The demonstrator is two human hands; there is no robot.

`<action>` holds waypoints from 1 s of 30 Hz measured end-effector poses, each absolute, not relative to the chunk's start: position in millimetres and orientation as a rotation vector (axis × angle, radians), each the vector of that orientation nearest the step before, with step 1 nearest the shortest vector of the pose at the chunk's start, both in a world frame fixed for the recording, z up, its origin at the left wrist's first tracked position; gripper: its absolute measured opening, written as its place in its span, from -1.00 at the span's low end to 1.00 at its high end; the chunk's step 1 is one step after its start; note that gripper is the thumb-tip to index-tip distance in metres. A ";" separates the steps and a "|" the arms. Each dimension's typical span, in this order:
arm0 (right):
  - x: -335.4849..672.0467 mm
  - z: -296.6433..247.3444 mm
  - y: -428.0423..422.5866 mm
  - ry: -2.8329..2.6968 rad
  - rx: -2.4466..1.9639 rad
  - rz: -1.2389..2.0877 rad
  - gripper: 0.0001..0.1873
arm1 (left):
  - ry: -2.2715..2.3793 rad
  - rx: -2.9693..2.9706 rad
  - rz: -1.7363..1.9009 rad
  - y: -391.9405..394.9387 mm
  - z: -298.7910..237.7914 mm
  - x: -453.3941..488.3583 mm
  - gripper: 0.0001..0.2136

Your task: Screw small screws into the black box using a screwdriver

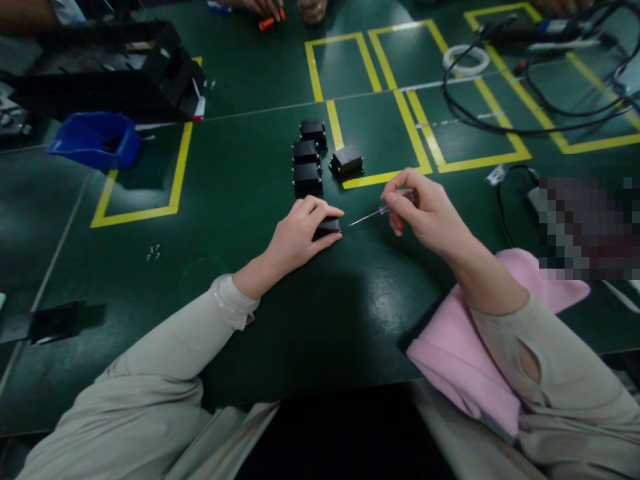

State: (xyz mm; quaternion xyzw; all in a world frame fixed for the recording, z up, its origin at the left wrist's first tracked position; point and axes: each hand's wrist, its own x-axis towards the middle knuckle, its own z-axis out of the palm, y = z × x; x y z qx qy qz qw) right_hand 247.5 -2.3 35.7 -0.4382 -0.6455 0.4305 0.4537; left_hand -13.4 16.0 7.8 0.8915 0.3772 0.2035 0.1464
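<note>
My left hand is closed around a small black box on the green table, its fingers and thumb gripping the sides. In my right hand is a screwdriver with a clear purplish handle. Its thin shaft slants down to the left, and the tip meets the box's right end near my left fingertips. Whether it sits on a screw is too small to tell. Beyond my left hand stand several similar black boxes, most in a column, with another black box to their right.
Several tiny screws lie left of my left arm. A blue bin and a black rack stand far left. Pink cloth lies under my right forearm. Cables and a tape roll are far right. A co-worker's hand holds something orange.
</note>
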 end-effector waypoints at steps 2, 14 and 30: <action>247.3 36.0 -2.5 -1.602 -1.078 1.062 -0.75 | 1.090 2.567 0.585 16.0 7.9 -13.3 -0.69; 247.2 32.8 -1.4 -1.592 -1.070 1.082 -0.68 | 1.109 2.573 0.588 16.2 8.6 -13.5 -0.70; 247.4 34.4 -2.2 -1.611 -1.106 1.113 -0.74 | 1.129 2.561 0.568 16.3 9.1 -13.7 -0.69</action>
